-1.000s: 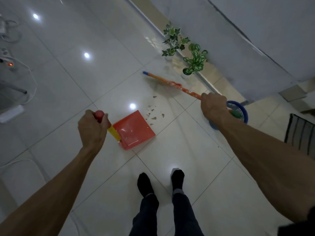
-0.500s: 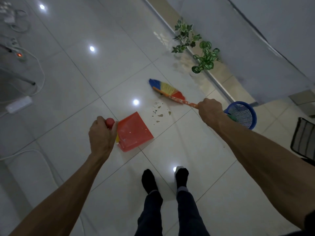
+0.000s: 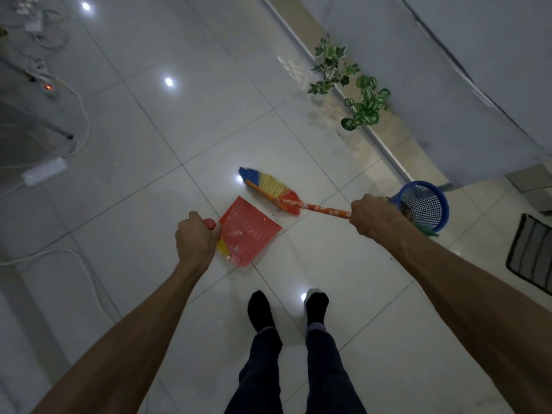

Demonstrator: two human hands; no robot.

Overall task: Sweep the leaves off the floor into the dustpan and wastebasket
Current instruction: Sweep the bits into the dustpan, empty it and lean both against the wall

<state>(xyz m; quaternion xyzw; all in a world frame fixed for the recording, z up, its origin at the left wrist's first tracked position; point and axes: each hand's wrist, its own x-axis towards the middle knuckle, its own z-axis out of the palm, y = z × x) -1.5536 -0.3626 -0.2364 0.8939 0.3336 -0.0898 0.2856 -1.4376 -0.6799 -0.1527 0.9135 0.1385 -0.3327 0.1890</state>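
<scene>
Floor (image 3: pixel 185 121): large glossy pale tiles, thin dark grout lines running diagonally; several small round ceiling-light reflections. Overall light dim. Grey wall (image 3: pixel 466 70) fills upper right, with a tan skirting strip (image 3: pixel 301 28) along its base. Two potted leafy plants (image 3: pixel 346 85) stand beside that strip. Upper left: white power strip (image 3: pixel 44 171), loose cables (image 3: pixel 80 115), small red indicator light. Striped mat (image 3: pixel 530 255) at right edge.

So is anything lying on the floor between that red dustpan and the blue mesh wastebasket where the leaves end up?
Nothing on the tiles blocks the way. Between the red plastic dustpan and the blue mesh wastebasket is only bare white tiled floor. Above it, the right hand holds the orange-handled, multicoloured broom. The left hand grips the dustpan's handle.
</scene>
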